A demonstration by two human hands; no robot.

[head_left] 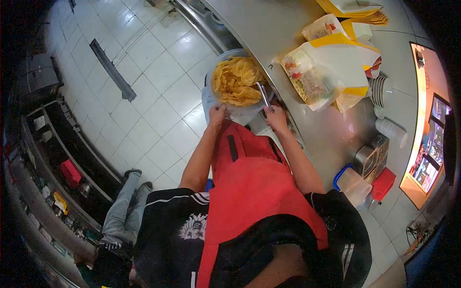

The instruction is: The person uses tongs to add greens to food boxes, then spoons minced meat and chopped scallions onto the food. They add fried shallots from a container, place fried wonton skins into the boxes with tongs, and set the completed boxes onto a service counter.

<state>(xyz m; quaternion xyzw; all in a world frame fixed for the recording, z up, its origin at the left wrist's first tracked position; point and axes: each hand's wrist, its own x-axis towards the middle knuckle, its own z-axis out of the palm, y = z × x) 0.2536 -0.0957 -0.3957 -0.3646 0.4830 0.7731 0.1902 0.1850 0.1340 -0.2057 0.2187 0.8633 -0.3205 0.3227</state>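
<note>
A large clear plastic tub (249, 110) of yellow fried chips (237, 79) stands in front of me, beside the metal counter. The fingers of my left hand (217, 115) are closed at the tub's near rim. In my right hand (276, 118) is a pair of metal tongs (263, 92), whose tips reach over the right side of the chips. My right fingers are wrapped around the handle end. Whether the tong tips grip a chip is too small to tell.
On the steel counter (269, 29) at right lie wrapped food packs (312, 79), yellow-and-white paper sleeves (353, 9), stacked plates (379, 91) and cups (391, 132). Metal containers (367, 161) and a clear blue-rimmed box (353, 185) stand nearer. Another person's legs (125, 204) are behind left, by dark shelving (62, 149).
</note>
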